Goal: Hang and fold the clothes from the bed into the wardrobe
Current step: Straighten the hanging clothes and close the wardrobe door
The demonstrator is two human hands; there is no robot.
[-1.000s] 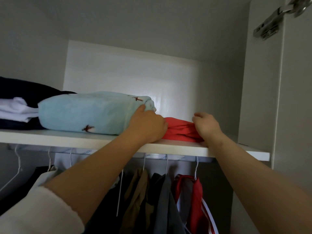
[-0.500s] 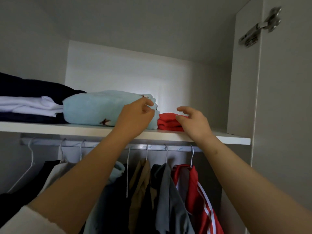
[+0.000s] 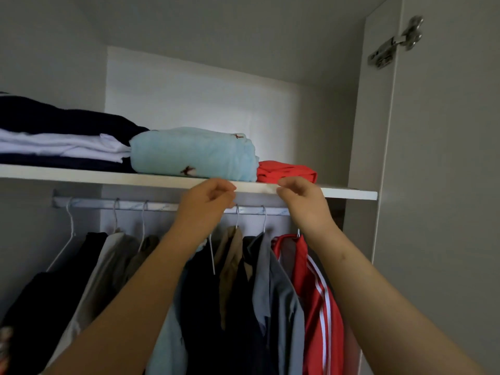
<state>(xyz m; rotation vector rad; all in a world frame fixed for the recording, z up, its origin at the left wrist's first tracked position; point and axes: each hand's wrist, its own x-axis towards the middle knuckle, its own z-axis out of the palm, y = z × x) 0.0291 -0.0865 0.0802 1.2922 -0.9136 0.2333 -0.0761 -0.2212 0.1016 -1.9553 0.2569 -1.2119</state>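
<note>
A folded red garment [image 3: 286, 171] lies on the white wardrobe shelf [image 3: 108, 177], right beside a folded light-blue garment [image 3: 192, 154]. Further left sits a stack of dark navy and white folded clothes [image 3: 62, 139]. My left hand [image 3: 207, 204] hovers just below the shelf's front edge with loosely curled fingers, holding nothing. My right hand [image 3: 303, 204] hangs beside it under the red garment, fingers also loosely curled and empty. Neither hand touches the clothes.
Under the shelf a rail [image 3: 130, 204] carries several hangers with dark, beige, grey and light-blue clothes and a red jacket with white stripes [image 3: 316, 301]. The open wardrobe door [image 3: 443, 185] with its metal hinge [image 3: 395, 43] stands at right.
Both hands let go of the folded light-blue and red garments and drew back down from the shelf to just below its front edge. The view tilted lower.
</note>
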